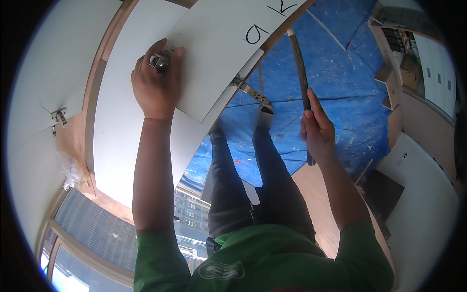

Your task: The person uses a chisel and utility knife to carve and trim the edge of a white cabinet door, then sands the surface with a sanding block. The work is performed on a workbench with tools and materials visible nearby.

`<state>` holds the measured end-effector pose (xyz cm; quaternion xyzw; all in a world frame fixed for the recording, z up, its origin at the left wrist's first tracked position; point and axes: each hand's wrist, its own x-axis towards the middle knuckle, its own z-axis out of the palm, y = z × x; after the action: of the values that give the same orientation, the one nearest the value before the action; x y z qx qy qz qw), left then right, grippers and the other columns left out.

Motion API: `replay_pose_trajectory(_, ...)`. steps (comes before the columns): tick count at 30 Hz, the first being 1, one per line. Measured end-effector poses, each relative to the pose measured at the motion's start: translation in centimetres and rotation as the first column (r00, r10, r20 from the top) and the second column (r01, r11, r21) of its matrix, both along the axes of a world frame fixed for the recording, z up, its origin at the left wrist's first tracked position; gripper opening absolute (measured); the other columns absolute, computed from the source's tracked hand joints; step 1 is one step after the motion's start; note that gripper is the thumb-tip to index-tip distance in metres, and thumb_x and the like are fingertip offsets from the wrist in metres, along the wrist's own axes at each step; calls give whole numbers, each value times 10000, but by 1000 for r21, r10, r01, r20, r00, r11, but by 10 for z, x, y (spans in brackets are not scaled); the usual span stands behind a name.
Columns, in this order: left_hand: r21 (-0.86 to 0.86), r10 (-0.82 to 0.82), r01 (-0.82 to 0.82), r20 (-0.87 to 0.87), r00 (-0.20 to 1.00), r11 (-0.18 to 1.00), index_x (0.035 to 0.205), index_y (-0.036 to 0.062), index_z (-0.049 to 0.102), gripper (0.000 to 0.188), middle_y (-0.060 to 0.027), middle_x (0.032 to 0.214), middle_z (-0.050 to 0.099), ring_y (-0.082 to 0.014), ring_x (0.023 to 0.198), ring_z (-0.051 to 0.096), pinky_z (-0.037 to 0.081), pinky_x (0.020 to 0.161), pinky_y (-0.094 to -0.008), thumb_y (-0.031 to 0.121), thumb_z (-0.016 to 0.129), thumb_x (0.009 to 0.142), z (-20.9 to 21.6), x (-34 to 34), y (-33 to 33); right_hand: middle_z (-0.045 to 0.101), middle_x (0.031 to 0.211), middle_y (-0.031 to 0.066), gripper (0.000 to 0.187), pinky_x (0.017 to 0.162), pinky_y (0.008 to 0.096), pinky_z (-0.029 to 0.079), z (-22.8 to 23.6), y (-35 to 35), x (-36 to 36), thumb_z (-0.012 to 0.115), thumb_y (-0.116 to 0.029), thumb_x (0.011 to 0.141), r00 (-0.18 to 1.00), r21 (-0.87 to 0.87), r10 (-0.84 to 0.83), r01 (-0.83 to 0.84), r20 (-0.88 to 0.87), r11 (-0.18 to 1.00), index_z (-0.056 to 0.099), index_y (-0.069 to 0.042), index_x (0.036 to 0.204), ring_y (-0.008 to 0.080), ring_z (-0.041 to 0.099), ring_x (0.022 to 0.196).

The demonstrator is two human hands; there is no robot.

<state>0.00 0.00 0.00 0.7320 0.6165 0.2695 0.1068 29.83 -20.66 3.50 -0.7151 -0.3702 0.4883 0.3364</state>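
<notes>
Head view: left hand [156, 82] presses a metal hinge [159, 61] against the edge of a white panel [219, 53], fingers curled round it. Right hand [317, 130], well apart, is closed on a dark tool [300, 73] pointing up over the blue tarp [335, 78].
</notes>
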Motion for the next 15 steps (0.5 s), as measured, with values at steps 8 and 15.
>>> replay_pose_trajectory(8,-2,-11,11,78,997,1000,1161,79,767,425,-101,918,761,-219,814,750,598,783,-346,419,805,910,-11,9,16,487,718,-57,504,544,219,442,1,-6,-5,496,-199,1127,999,-4,42,-42,1,999,402,-142,1619,15,465,600)
replay_pose_trajectory(15,27,-36,34,103,994,999,1149,83,769,440,-92,872,757,-232,799,742,589,759,-350,450,794,908,-11,16,23,503,708,-51,502,541,221,434,-5,-12,-14,499,-193,1125,999,-3,48,-48,24,999,408,-131,1615,19,478,579)
